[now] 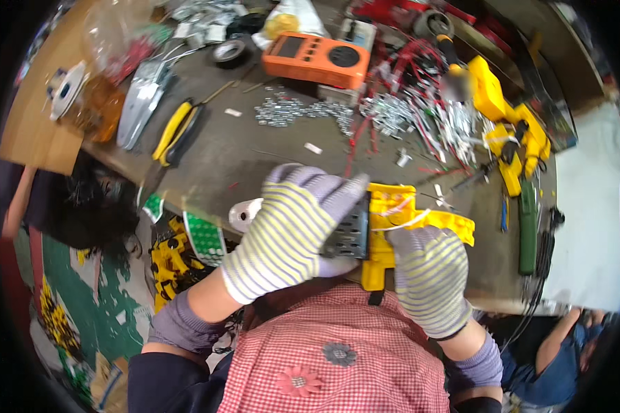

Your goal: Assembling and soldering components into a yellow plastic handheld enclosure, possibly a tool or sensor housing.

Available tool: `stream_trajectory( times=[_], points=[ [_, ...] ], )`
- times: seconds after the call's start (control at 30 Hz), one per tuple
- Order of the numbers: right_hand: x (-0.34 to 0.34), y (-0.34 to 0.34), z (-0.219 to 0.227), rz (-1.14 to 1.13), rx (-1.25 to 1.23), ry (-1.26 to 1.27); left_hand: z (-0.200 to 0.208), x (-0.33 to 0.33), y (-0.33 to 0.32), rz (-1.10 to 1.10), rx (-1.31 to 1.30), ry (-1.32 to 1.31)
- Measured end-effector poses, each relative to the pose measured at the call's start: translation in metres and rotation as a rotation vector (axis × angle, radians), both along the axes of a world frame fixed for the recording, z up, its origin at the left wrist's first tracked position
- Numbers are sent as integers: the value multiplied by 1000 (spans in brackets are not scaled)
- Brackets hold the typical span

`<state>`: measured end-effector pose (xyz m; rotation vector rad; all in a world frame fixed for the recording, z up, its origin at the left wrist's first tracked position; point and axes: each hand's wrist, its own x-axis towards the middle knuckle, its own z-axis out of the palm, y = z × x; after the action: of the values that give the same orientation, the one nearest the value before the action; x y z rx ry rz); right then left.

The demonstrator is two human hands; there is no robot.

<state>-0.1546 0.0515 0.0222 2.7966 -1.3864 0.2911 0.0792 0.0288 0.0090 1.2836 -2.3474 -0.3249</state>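
Note:
My left hand [293, 224], in a striped grey and yellow knit glove, is closed around a dark block with rows of slots [351, 234]. That block sits against a yellow plastic tool housing [386, 258], held just above the near table edge. A white wire [410, 221] crosses the housing. In a matching glove, my right hand [430, 275] has its fingers curled in at the right side of the housing. Its fingertips are partly hidden, so whether they pinch the wire or the housing does not show. Beside my left hand lies a white roll [244, 215].
Small metal screws [282, 109] lie in a pile below an orange meter [317, 58]. Yellow-handled pliers [176, 131] rest at left, near a jar of amber liquid [96, 107]. Tangled red and white wires [420, 82], yellow housings [530, 134] and a green tool [528, 227] occupy the right.

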Motion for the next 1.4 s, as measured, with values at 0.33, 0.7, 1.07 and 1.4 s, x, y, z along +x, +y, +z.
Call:
stream_trajectory(
  times=[0.33,0.7,1.07,1.4],
  points=[
    [-11,14,15,-57,-76,-37,5,-5,0,1,31,-75],
    [-58,28,-20,5,-73,-307,4,-33,-2,-209,-96,-72],
    [-16,12,17,65,312,-271,2,-40,-3,-81,0,-3],
    [-45,39,21,-147,314,-230,6,-40,-4,-112,45,-89]
  ],
)
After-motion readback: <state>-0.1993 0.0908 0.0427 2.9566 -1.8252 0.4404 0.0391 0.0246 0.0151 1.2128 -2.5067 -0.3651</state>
